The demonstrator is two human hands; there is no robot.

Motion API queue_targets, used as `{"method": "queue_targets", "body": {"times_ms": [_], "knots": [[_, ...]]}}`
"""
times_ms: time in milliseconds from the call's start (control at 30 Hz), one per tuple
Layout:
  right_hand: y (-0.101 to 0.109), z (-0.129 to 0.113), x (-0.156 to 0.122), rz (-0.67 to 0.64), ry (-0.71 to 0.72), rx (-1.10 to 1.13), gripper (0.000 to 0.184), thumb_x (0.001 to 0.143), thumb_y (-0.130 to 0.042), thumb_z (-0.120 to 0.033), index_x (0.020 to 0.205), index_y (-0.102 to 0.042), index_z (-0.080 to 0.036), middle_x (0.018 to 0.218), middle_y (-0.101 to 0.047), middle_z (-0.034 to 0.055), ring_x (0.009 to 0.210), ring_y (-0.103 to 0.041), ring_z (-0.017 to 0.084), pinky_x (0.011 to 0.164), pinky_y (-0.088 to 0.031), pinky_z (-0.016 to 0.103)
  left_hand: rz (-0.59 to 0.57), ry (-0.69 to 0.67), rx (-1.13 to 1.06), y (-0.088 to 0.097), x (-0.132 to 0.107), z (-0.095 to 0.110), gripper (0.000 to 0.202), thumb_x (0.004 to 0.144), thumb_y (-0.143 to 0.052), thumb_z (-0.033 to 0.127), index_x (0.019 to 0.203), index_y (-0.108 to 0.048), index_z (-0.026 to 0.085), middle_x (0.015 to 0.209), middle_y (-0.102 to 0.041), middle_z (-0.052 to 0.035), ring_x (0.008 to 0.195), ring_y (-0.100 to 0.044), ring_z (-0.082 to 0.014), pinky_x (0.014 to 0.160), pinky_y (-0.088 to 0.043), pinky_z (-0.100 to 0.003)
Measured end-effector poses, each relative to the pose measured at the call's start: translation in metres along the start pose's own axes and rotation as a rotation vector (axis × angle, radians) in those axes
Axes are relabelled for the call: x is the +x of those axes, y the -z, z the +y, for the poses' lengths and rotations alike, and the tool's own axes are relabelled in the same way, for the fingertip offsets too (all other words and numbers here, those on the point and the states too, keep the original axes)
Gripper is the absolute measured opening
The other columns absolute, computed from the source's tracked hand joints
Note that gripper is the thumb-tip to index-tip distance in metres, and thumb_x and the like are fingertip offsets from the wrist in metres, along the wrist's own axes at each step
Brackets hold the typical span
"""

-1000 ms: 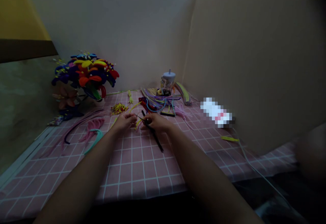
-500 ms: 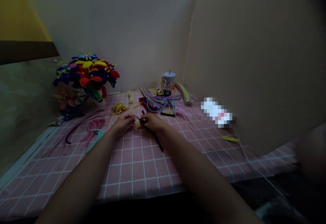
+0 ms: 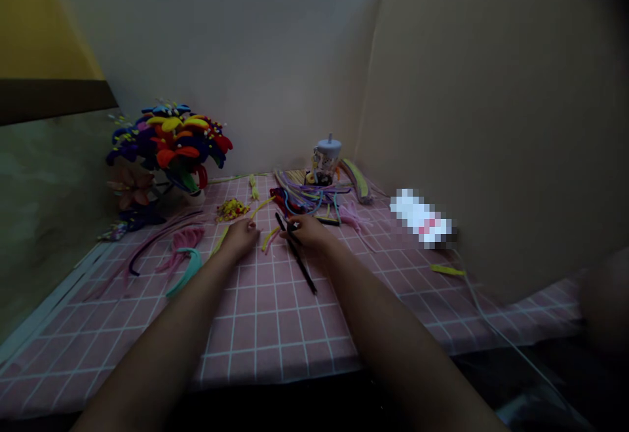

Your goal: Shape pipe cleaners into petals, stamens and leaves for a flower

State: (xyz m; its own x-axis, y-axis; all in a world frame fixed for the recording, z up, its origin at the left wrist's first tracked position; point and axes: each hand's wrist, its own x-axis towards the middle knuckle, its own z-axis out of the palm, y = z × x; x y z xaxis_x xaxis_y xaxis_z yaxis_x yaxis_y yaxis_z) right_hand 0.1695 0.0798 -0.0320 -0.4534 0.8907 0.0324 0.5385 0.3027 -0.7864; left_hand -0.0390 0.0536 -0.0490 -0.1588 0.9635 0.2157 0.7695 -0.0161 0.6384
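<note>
Both my hands rest on the pink checked tablecloth [image 3: 275, 327] near its middle. My left hand [image 3: 240, 235] lies knuckles up with its fingers curled, the fingertips at a small yellowish piece that is too dim to name. My right hand [image 3: 308, 230] is pinched shut just over the upper part of a long black stem [image 3: 303, 269] that lies slanted on the cloth. What the pinch holds is hidden. Short yellow pipe cleaners [image 3: 268, 238] lie between the two hands.
A bunch of bright pipe-cleaner flowers [image 3: 170, 140] stands back left. Pink and teal pipe cleaners [image 3: 184, 255] lie left of my hands, with a tangle of coloured ones [image 3: 304, 197] and a lidded cup [image 3: 325, 160] behind. Cardboard walls [image 3: 481, 111] close the back and right.
My hands have drawn apart and lowered to the cloth; the thin strand stretched between them earlier no longer shows. The black stem has stayed in place.
</note>
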Motion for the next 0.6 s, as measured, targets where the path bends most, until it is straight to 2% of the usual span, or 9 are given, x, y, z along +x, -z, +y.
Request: {"method": "queue_targets", "body": {"times_ms": [133,233,300,367,433,467,533,600], "knots": [[-0.004,0.001,0.000,0.009,0.004,-0.056,0.032,0.064,-0.067,-0.043,0.081,-0.064,-0.015,0.072,-0.061,0.0012,0.063,-0.053,0.011,0.053,-0.035,0.020,-0.081,0.026,0.136,-0.011,0.009,0.004,0.012,0.071,-0.055,0.029,0.072,-0.060,0.017,0.080,-0.064,-0.0105,0.077,-0.057,-0.0211,0.067,-0.037,-0.027],[-0.006,-0.001,-0.002,0.016,0.028,-0.071,0.032,0.065,-0.066,-0.044,0.081,-0.064,-0.016,0.072,-0.062,0.0018,0.064,-0.054,0.012,0.055,-0.037,0.021,-0.068,0.039,0.131,-0.015,0.017,0.007,0.014,0.071,-0.057,0.030,0.071,-0.059,0.016,0.078,-0.064,-0.0135,0.077,-0.058,-0.0230,0.068,-0.038,-0.029],[-0.008,-0.003,-0.003,0.024,0.041,-0.074,0.031,0.065,-0.067,-0.042,0.081,-0.065,-0.016,0.074,-0.063,0.0022,0.066,-0.055,0.012,0.056,-0.037,0.021,-0.013,0.052,0.120,-0.011,0.022,0.006,0.014,0.074,-0.052,0.028,0.075,-0.059,0.015,0.083,-0.064,-0.0165,0.081,-0.059,-0.0253,0.070,-0.039,-0.031],[-0.009,-0.005,-0.004,0.026,0.042,-0.079,0.031,0.065,-0.067,-0.042,0.082,-0.066,-0.016,0.075,-0.064,0.0024,0.067,-0.055,0.012,0.056,-0.037,0.021,0.091,0.088,0.103,-0.004,0.026,0.003,0.018,0.078,-0.045,0.024,0.085,-0.058,0.014,0.093,-0.063,-0.0195,0.089,-0.058,-0.0275,0.073,-0.039,-0.033],[-0.010,-0.007,-0.004,0.029,0.037,-0.090,0.031,0.065,-0.067,-0.043,0.083,-0.066,-0.017,0.075,-0.064,0.0023,0.066,-0.055,0.012,0.055,-0.037,0.021,0.207,0.160,0.078,0.005,0.028,-0.003,0.028,0.079,-0.042,0.022,0.102,-0.052,0.012,0.107,-0.058,-0.0217,0.098,-0.056,-0.0283,0.077,-0.039,-0.034],[-0.011,-0.008,-0.004,0.030,0.037,-0.095,0.031,0.065,-0.067,-0.043,0.082,-0.066,-0.017,0.075,-0.064,0.0021,0.066,-0.055,0.012,0.055,-0.037,0.021,0.260,0.222,-0.003,0.008,0.029,-0.006,0.036,0.077,-0.046,0.022,0.111,-0.047,0.012,0.112,-0.057,-0.0208,0.099,-0.055,-0.0276,0.078,-0.039,-0.033],[-0.011,-0.010,-0.005,0.032,0.040,-0.097,0.031,0.065,-0.067,-0.043,0.082,-0.067,-0.017,0.075,-0.064,0.0020,0.065,-0.054,0.012,0.055,-0.036,0.021,0.284,0.289,-0.152,0.013,0.028,-0.009,0.044,0.074,-0.050,0.022,0.117,-0.041,0.014,0.113,-0.056,-0.0178,0.099,-0.056,-0.0250,0.077,-0.040,-0.032],[-0.009,-0.010,-0.006,0.030,0.037,-0.090,0.031,0.065,-0.067,-0.043,0.082,-0.066,-0.017,0.074,-0.063,0.0019,0.064,-0.054,0.012,0.055,-0.035,0.021,0.253,0.314,-0.286,0.014,0.026,-0.009,0.040,0.073,-0.051,0.023,0.111,-0.042,0.017,0.104,-0.060,-0.0131,0.093,-0.057,-0.0219,0.073,-0.041,-0.030]]}}
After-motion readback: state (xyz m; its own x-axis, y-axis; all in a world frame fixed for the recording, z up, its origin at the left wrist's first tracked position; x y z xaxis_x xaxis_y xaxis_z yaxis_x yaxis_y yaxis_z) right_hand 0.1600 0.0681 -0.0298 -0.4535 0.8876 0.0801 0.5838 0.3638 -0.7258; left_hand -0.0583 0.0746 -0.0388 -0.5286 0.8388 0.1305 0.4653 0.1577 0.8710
